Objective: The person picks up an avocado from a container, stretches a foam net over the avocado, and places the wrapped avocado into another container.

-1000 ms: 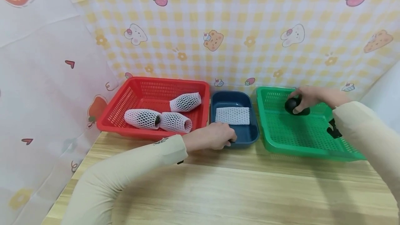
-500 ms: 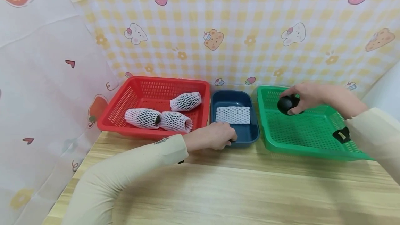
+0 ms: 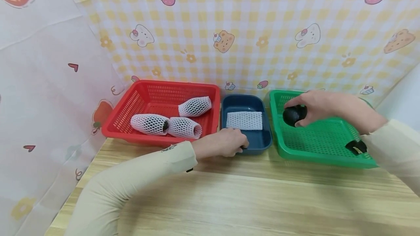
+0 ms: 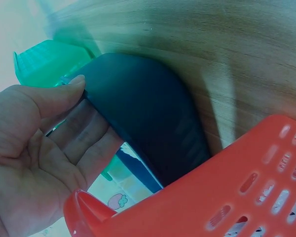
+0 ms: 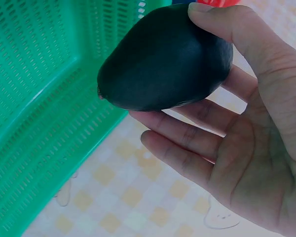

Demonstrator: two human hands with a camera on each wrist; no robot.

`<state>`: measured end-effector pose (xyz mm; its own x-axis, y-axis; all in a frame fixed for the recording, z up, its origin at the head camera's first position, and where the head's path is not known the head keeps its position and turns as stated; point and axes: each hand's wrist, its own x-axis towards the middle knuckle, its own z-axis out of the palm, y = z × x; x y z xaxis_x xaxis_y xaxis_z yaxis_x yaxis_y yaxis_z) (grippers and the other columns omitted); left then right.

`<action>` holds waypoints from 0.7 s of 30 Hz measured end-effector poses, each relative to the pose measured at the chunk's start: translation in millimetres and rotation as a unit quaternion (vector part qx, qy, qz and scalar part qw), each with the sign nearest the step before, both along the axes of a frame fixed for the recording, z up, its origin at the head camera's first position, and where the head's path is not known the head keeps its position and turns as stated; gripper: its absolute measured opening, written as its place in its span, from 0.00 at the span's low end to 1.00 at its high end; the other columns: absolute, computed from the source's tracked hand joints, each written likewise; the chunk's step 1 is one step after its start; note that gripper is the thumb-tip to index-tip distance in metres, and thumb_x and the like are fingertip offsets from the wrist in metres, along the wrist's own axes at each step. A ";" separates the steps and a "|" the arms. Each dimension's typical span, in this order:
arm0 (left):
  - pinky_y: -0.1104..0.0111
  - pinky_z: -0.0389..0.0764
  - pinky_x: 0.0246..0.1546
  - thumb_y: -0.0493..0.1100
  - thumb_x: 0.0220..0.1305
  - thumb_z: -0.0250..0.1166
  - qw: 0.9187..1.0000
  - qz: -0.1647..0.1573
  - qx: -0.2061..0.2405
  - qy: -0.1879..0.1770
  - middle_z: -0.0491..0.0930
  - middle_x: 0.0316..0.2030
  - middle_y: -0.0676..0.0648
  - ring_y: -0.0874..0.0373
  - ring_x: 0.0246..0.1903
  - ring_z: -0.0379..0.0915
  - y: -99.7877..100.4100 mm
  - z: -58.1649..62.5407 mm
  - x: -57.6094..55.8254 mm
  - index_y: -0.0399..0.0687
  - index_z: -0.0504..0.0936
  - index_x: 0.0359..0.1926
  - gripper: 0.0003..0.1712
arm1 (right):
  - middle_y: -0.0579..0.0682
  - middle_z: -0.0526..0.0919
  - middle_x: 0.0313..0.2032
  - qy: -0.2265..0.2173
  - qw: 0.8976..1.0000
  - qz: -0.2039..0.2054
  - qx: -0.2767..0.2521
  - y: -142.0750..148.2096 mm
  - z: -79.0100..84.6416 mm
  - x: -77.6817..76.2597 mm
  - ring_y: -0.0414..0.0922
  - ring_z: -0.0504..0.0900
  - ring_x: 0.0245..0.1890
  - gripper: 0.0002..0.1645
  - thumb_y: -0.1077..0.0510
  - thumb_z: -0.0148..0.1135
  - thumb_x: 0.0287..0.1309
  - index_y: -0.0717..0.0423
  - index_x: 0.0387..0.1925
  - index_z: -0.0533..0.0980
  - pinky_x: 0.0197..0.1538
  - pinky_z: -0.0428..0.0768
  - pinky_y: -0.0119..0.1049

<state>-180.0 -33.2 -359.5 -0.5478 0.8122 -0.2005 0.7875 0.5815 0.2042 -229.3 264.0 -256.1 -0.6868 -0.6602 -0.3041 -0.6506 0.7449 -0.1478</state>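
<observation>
My right hand (image 3: 316, 106) grips a dark, smooth avocado (image 3: 294, 115) over the left part of the green basket (image 3: 325, 159). Seen from the right wrist, the avocado (image 5: 163, 61) is pear-shaped with a small stem nub, held between thumb and fingertips. My left hand (image 3: 229, 142) pinches the front left rim of a dark blue plastic basin (image 3: 257, 142); its thumb lies on the outer wall in the left wrist view. Inside that basin lies a flat white foam net sleeve (image 3: 244, 121). The palm side of the left hand is hidden from the head camera.
Left of the basin stands a red basket (image 3: 131, 101) holding foam-netted fruit (image 3: 149, 124), three pieces in all, dark where they show. The baskets and basin line up at the back of a wooden table (image 3: 229, 199), before a checked cloth (image 3: 242, 39).
My right hand has carried the avocado leftward across the green basket, toward its left wall. The left hand has stayed on the basin's rim.
</observation>
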 end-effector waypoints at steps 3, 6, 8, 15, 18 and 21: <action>0.71 0.80 0.44 0.42 0.67 0.69 1.000 -0.002 0.001 0.001 0.84 0.43 0.51 0.59 0.37 0.75 -0.1 -0.1 0.2 0.52 0.86 0.56 0.16 | 0.52 0.83 0.49 0.003 1.000 0.009 -0.013 -5.5 0.5 6.6 0.43 0.80 0.36 0.38 0.50 0.79 0.50 0.59 0.61 0.77 0.36 0.80 0.40; 0.71 0.80 0.43 0.42 0.67 0.69 1.000 -0.002 0.001 0.003 0.84 0.43 0.51 0.59 0.37 0.75 0.0 -0.3 0.4 0.52 0.86 0.56 0.16 | 0.49 0.84 0.46 0.009 0.999 0.023 -0.024 -11.5 0.0 13.3 0.41 0.80 0.35 0.37 0.51 0.79 0.50 0.59 0.60 0.78 0.35 0.80 0.38; 0.71 0.80 0.43 0.42 0.67 0.70 1.000 -0.002 0.001 0.003 0.84 0.43 0.51 0.59 0.37 0.75 0.0 -0.3 0.7 0.52 0.86 0.56 0.17 | 0.47 0.84 0.46 0.013 0.999 0.032 -0.027 -15.6 -1.5 17.2 0.40 0.80 0.35 0.36 0.51 0.80 0.49 0.59 0.60 0.78 0.35 0.80 0.38; 0.71 0.80 0.43 0.42 0.67 0.70 1.000 0.001 0.001 -0.001 0.84 0.44 0.51 0.59 0.37 0.76 0.2 -0.4 -0.3 0.52 0.86 0.56 0.17 | 0.46 0.82 0.44 0.042 0.998 0.045 -0.028 -32.4 -3.2 38.4 0.40 0.77 0.34 0.35 0.51 0.78 0.51 0.55 0.60 0.78 0.33 0.78 0.38; 0.72 0.80 0.43 0.42 0.67 0.70 1.000 0.000 0.003 -0.001 0.84 0.44 0.51 0.59 0.36 0.75 0.0 0.1 -0.3 0.52 0.86 0.56 0.17 | 0.46 0.80 0.43 0.062 0.996 0.051 -0.027 -41.0 -3.1 51.0 0.39 0.76 0.32 0.33 0.50 0.76 0.53 0.53 0.60 0.77 0.32 0.77 0.37; 0.72 0.80 0.42 0.42 0.67 0.69 1.000 -0.001 0.005 -0.002 0.84 0.43 0.51 0.59 0.36 0.75 -0.2 0.7 0.1 0.51 0.86 0.56 0.17 | 0.47 0.80 0.42 0.071 0.996 0.059 -0.015 -49.9 -5.6 61.7 0.39 0.75 0.30 0.35 0.48 0.75 0.53 0.52 0.62 0.77 0.31 0.77 0.37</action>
<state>-179.9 -33.4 -358.8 -0.5452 0.8156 -0.1940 0.7880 0.5775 0.2135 -167.7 214.1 -261.7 -0.6384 -0.7463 -0.1882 -0.7493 0.6586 -0.0696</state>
